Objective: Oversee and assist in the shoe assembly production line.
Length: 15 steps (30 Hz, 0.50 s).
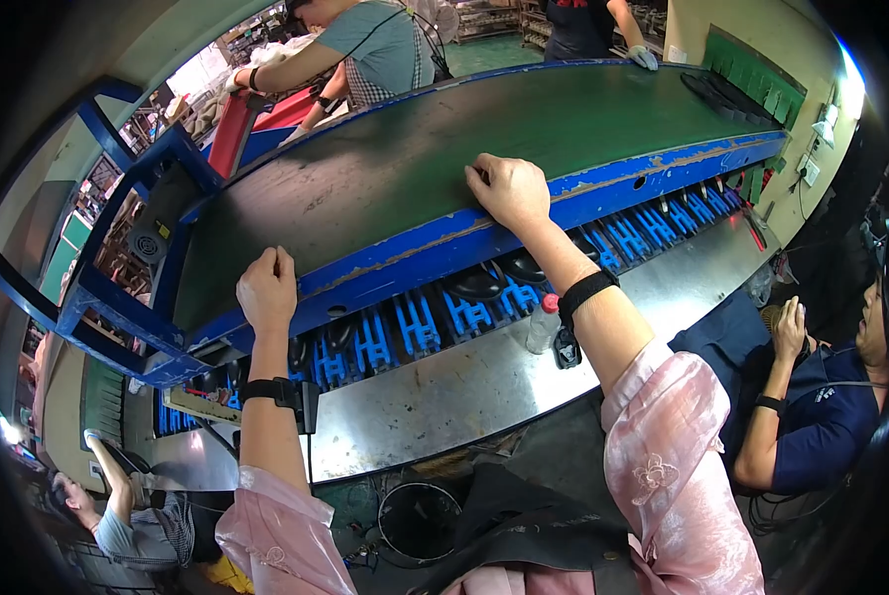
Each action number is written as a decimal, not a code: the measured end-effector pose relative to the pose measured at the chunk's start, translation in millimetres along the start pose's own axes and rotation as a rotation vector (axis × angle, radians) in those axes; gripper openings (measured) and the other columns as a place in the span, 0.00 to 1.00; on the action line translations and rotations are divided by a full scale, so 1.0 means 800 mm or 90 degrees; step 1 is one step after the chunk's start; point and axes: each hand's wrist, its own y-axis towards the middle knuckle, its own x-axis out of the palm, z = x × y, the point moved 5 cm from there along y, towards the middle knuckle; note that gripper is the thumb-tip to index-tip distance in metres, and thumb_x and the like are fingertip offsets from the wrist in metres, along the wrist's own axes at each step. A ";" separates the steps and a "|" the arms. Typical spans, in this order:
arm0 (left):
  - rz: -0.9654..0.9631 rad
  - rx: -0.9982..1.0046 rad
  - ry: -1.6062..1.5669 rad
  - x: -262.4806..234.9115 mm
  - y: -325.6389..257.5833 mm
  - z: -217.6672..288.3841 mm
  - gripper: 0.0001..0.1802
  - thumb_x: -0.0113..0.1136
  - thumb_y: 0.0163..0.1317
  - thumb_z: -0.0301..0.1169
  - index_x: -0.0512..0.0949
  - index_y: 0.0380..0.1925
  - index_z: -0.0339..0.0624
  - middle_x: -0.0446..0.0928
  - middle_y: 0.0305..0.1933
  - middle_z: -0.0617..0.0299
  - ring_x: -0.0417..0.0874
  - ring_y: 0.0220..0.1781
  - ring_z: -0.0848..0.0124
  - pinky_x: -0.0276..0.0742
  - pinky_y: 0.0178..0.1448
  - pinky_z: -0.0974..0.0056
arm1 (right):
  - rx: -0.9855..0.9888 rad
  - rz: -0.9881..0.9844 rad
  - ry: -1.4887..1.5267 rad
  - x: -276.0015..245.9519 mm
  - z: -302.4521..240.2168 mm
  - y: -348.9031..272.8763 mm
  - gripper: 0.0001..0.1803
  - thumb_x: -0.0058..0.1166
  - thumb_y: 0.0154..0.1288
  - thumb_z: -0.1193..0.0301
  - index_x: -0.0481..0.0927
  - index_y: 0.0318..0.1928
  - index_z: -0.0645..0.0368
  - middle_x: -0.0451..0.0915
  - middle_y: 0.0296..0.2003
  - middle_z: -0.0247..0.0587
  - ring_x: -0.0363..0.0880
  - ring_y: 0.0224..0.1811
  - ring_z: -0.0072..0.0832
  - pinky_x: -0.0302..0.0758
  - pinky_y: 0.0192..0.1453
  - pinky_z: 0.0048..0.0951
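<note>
A dark green conveyor belt [385,164] in a blue metal frame runs across in front of me. My left hand [268,290] is curled closed over its near edge at the left, and nothing shows between the fingers. Farther right, my right hand [511,191] rests on the same edge with its fingers folded in, also with nothing visible in it. Under the belt, a row of blue racks [420,322] has black rounded pieces [474,285] among them. A clear bottle with a red cap [543,325] stands below my right forearm, beside a small black object [567,349].
A metal worktop [444,397] lies below the racks, with a black bucket [420,521] under it. Black flat pieces [724,97] lie at the belt's far right end. Co-workers stand across the belt and sit at both sides. A blue frame [97,278] rises at left.
</note>
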 end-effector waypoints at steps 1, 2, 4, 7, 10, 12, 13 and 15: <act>0.001 -0.001 -0.001 0.000 0.000 0.001 0.17 0.60 0.65 0.34 0.73 0.19 0.36 0.75 0.21 0.47 0.78 0.24 0.47 0.73 0.31 0.49 | 0.000 0.001 0.000 0.000 0.000 0.001 0.13 0.58 0.63 0.59 0.86 0.32 0.53 0.84 0.25 0.46 0.85 0.30 0.45 0.81 0.39 0.45; 0.002 -0.001 -0.002 -0.001 0.000 0.001 0.17 0.60 0.65 0.34 0.73 0.20 0.37 0.76 0.21 0.46 0.78 0.24 0.47 0.73 0.31 0.49 | -0.004 0.000 -0.001 0.000 0.000 0.001 0.13 0.58 0.63 0.59 0.86 0.31 0.54 0.84 0.25 0.46 0.84 0.30 0.45 0.81 0.39 0.45; -0.002 0.000 -0.002 0.003 -0.001 0.002 0.17 0.59 0.65 0.34 0.73 0.20 0.37 0.76 0.21 0.47 0.78 0.25 0.47 0.73 0.31 0.49 | -0.006 -0.001 -0.007 0.001 0.003 0.000 0.13 0.58 0.63 0.59 0.86 0.31 0.54 0.84 0.25 0.46 0.84 0.30 0.45 0.81 0.39 0.45; -0.005 0.002 -0.002 0.005 -0.001 -0.002 0.17 0.59 0.65 0.35 0.74 0.20 0.37 0.77 0.22 0.47 0.79 0.25 0.47 0.74 0.32 0.49 | -0.018 0.010 -0.001 0.001 0.003 -0.001 0.13 0.58 0.63 0.59 0.85 0.30 0.54 0.84 0.24 0.46 0.84 0.30 0.45 0.81 0.38 0.45; -0.006 0.004 0.006 0.005 -0.001 -0.006 0.17 0.59 0.66 0.35 0.74 0.21 0.37 0.77 0.22 0.47 0.80 0.26 0.48 0.74 0.32 0.49 | -0.025 0.024 -0.008 0.001 -0.001 0.000 0.13 0.58 0.63 0.59 0.84 0.28 0.54 0.83 0.24 0.46 0.84 0.30 0.45 0.81 0.38 0.46; -0.003 0.010 0.014 0.003 0.000 -0.005 0.16 0.59 0.66 0.34 0.74 0.21 0.37 0.77 0.22 0.48 0.80 0.26 0.48 0.74 0.33 0.49 | -0.034 0.040 0.005 0.001 -0.002 0.000 0.13 0.58 0.62 0.59 0.83 0.28 0.55 0.83 0.24 0.46 0.84 0.29 0.45 0.81 0.37 0.46; -0.004 0.013 0.007 0.002 0.000 -0.003 0.16 0.59 0.66 0.34 0.74 0.21 0.37 0.77 0.22 0.48 0.80 0.26 0.48 0.74 0.33 0.49 | -0.033 0.043 0.004 0.001 0.000 0.000 0.13 0.58 0.62 0.59 0.83 0.27 0.55 0.83 0.24 0.47 0.84 0.29 0.45 0.81 0.37 0.46; 0.003 0.022 0.003 0.002 -0.001 -0.001 0.16 0.59 0.66 0.33 0.73 0.20 0.37 0.76 0.21 0.48 0.78 0.25 0.49 0.73 0.32 0.50 | -0.027 0.050 -0.006 0.003 0.001 -0.001 0.14 0.58 0.62 0.60 0.82 0.25 0.56 0.83 0.23 0.47 0.84 0.28 0.46 0.81 0.36 0.46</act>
